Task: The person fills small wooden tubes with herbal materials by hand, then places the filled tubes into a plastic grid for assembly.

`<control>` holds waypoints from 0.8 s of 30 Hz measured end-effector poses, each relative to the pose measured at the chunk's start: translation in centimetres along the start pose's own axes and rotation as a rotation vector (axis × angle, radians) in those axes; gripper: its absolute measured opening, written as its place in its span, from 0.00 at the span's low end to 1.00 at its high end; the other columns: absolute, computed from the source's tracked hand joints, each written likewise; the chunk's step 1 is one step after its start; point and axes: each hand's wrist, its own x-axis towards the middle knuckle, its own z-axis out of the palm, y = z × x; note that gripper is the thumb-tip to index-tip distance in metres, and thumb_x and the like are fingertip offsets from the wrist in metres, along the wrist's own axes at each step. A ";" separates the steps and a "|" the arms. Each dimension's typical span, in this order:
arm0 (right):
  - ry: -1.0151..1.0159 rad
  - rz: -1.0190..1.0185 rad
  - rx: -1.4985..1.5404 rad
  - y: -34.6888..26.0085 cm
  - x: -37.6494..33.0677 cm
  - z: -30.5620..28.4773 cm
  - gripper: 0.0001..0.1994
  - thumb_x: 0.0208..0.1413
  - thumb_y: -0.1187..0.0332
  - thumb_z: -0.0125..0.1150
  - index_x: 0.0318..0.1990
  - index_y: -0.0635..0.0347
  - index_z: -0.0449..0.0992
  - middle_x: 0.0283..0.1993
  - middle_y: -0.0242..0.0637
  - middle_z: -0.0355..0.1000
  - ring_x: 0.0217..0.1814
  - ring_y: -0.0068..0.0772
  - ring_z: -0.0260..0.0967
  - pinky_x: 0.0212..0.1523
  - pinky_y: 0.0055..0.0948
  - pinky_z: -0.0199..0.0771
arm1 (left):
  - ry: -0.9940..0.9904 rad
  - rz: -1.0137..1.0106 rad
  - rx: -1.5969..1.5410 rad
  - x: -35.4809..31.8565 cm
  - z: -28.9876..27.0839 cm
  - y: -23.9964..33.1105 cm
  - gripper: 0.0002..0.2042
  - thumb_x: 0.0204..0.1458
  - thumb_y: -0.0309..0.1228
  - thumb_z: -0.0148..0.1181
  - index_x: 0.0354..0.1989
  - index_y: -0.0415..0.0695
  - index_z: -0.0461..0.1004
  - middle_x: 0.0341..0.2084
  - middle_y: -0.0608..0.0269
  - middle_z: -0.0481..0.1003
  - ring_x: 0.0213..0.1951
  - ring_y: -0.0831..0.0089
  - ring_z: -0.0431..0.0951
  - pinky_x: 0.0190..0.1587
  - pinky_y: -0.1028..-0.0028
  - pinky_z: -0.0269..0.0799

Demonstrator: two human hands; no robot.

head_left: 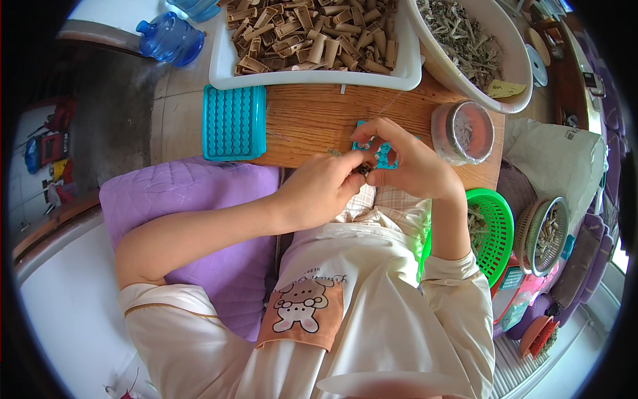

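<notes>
My left hand [318, 189] and my right hand [425, 163] meet at the near edge of the wooden table. The fingertips of both come together around a small dark piece [363, 170], mostly hidden by them and too small to name. Both hands are closed, thumbs against fingers. Beneath and behind the right hand lies a teal tray [383, 158] with round cups, largely covered by that hand. To its right stands a clear round tub [458, 154] with pale small bits inside.
Stacked teal trays [234, 126] sit at the table's left. A white bin [312, 80] of tan plastic pieces and a large round basin [458, 78] of dried stalks fill the back. A green basket [495, 233] stands at my right; blue water jugs [171, 40] are far left.
</notes>
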 end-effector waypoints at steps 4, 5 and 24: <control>-0.131 0.005 0.265 1.8 1.4 -0.3 0.25 0.37 0.73 0.62 0.47 0.59 0.62 0.44 0.33 0.62 0.42 0.25 0.60 0.40 0.26 0.63 | -0.033 -0.122 -0.075 0.4 -0.9 0.5 0.11 0.48 0.23 0.45 0.41 0.37 0.64 0.24 0.57 0.73 0.28 0.72 0.74 0.31 0.74 0.68; -0.133 0.001 0.264 2.1 1.6 -0.3 0.25 0.37 0.73 0.62 0.47 0.59 0.62 0.44 0.33 0.62 0.42 0.25 0.60 0.40 0.26 0.63 | -0.029 -0.123 -0.073 0.5 -0.8 0.3 0.11 0.48 0.23 0.45 0.41 0.37 0.64 0.24 0.57 0.73 0.28 0.72 0.74 0.31 0.74 0.68; 0.544 -0.043 -0.593 5.5 18.1 -7.6 0.14 0.43 0.58 0.56 0.36 0.53 0.73 0.30 0.42 0.71 0.33 0.39 0.69 0.36 0.32 0.68 | 0.153 -0.183 -0.673 1.9 -2.6 -0.2 0.11 0.52 0.25 0.43 0.44 0.40 0.61 0.35 0.61 0.69 0.34 0.77 0.71 0.37 0.79 0.68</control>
